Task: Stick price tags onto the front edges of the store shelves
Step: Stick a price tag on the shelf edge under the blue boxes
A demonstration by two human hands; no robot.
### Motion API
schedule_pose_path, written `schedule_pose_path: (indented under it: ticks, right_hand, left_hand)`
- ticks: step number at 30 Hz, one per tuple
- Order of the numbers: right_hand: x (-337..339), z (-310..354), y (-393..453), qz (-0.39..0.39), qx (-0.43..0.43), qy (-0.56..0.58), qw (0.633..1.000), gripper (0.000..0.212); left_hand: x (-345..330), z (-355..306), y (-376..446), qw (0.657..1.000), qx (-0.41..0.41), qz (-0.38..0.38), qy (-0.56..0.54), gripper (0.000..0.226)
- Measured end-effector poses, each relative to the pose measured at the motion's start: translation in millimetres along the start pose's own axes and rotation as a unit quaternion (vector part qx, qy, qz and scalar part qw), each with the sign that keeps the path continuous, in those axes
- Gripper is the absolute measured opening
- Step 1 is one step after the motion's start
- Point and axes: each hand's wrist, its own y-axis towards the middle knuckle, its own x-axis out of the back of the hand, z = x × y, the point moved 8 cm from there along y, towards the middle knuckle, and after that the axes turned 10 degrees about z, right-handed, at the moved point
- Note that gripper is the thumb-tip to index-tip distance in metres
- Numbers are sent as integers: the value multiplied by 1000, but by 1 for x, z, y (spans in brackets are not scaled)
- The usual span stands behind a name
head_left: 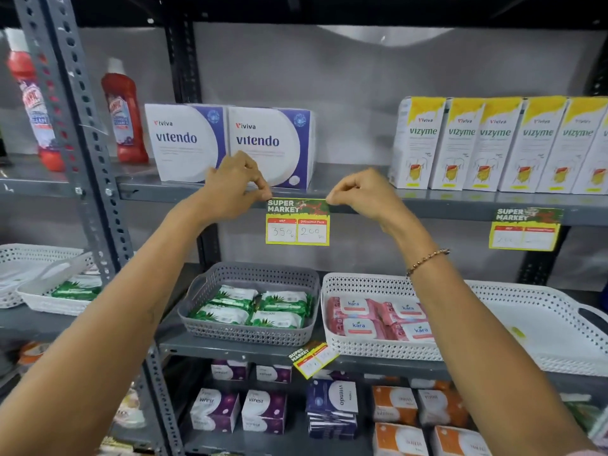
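You're facing the upper shelf (362, 205), its grey front edge running left-right across the view, w/ the vitendo boxes (230, 143) standing just above and behind. The price tag (297, 222) hangs on that edge, long axis horizontal and parallel to it, top strip against the lip, bottom half hanging free below. Both hands sit level w/ the tag's top: your left hand (235, 185) pinches the top-left corner, thumb and forefinger closed on it; your right hand (362, 192) pinches the top-right corner the same way. Neither is nearer, each is touching its own corner. Next move prob. a press inward along the top strip, corners toward the middle, keeping it level w/ the edge.
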Motion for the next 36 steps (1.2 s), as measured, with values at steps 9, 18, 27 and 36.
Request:
schedule_pose_path:
  ticks: [9,18,27,36]
  right_hand:
    - [-37,13,9,0,0,-44,999,21]
    - [-60,29,24,-50,9,-109,993,12]
    - [-72,40,27,-95,15,-158,983,18]
    - [-72,42,30,-138,-10,-151,979,16]
  left_hand:
    - [3,32,-17,1000,-11,-13,26,13]
    - [11,62,-20,999,-7,-41,26,11]
    - [1,84,-20,997,10,-54,47,17]
    - [7,87,-18,991,24,-107,71,20]
